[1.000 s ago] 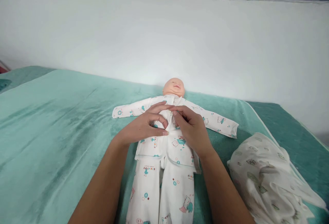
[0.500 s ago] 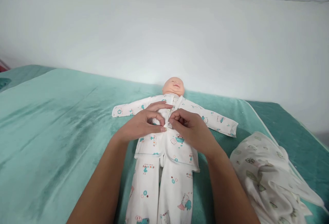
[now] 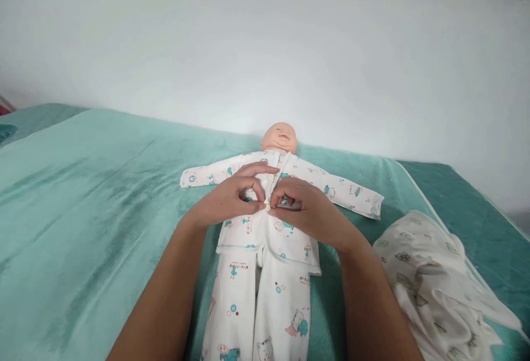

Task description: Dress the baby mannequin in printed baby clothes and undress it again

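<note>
A baby doll (image 3: 280,136) lies on its back on a teal blanket (image 3: 91,195), arms spread. It wears a white printed top (image 3: 285,234) and matching trousers (image 3: 260,306). My left hand (image 3: 229,198) and my right hand (image 3: 306,209) meet over the doll's chest. Both pinch the front opening of the top between thumb and fingers, at what looks like a small fastener. The fingertips of the two hands touch each other there.
A crumpled white printed cloth (image 3: 434,278) lies on the blanket at the right, close to my right forearm. A white wall (image 3: 265,63) rises directly behind the doll's head. The blanket's right edge runs diagonally past the cloth.
My hands have drawn closer together, from loosely holding the top's two front edges to pinching them at one point. The doll has not moved.
</note>
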Tool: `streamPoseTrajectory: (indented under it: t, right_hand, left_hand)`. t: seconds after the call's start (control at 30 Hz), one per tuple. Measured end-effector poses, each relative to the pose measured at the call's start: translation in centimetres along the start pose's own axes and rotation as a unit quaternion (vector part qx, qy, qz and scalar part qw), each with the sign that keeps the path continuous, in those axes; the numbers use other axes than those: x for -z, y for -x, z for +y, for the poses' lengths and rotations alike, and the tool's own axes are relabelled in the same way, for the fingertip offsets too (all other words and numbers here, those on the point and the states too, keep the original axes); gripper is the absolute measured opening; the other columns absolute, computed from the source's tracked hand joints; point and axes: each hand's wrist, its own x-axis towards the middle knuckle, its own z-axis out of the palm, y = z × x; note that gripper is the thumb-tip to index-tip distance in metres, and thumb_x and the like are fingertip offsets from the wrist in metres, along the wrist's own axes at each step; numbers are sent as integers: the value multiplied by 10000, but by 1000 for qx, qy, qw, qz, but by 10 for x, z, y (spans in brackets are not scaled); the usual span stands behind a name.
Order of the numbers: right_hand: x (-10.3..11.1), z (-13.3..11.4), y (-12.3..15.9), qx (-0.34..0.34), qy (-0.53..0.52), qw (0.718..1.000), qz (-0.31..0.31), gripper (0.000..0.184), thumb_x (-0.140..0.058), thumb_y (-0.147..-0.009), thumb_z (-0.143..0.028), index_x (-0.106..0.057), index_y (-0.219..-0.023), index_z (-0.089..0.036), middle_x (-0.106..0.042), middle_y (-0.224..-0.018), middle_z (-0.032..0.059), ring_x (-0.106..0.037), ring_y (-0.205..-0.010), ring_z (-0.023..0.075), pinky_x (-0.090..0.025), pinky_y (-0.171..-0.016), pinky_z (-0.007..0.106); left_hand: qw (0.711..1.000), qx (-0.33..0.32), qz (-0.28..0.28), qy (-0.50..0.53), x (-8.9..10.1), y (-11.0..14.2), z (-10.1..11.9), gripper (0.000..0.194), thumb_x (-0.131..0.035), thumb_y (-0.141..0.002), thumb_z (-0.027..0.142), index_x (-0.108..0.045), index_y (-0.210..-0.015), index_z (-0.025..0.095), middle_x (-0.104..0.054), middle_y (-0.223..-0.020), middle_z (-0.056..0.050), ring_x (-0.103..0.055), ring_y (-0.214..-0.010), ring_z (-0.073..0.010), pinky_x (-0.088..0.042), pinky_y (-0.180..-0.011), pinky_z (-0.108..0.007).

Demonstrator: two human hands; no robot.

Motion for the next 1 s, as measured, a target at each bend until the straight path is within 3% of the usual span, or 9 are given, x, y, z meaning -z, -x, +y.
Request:
streamPoseTrajectory:
  t: [0.47,0.7,0.87,1.0]
  right_hand:
    - [2,3,3,-22,-27,999,1,76,-608,-878,-202,-654,-838,-249,-673,-884,-10,-550,-807,154,-439,-724,301]
    - [-3,6,-2,-14,-22,1000,12,43,-669,-839,-214,-655,-813,-246,-667,-862,-8,-558,-808,160,-435,-720,301]
    - [-5,5,-1,-1,-16,999,29,70,-634,-829,-181,-626,-789,-238,-630,-809,-18,-514,-757,144,-406,-686,284]
    - [-7,10,-1,-14,-71,996,45,102,-553,-817,-144,-588,-832,-239,-547,-772,-29,-446,-673,125,-378,-631,268]
  left_hand:
    - [1000,-13,-17,-11,2,0,0,49,-641,-840,242,-661,-795,242,-453,-1582,-5,-256,-1546,-359,-529,-733,-335]
    - [1000,-6,-16,6,2,0,-1,58,-663,-851,272,-697,-809,252,-453,-1587,4,-245,-1554,-350,-548,-925,-425]
    - [999,-23,-23,37,3,1,-5,111,-734,-855,374,-755,-805,276,-475,-1573,23,-249,-1558,-325,-450,-1126,-484]
    - [999,-36,-16,37,1,0,-4,139,-691,-901,409,-796,-954,336,-480,-1568,33,-246,-1563,-291,-396,-1190,-476]
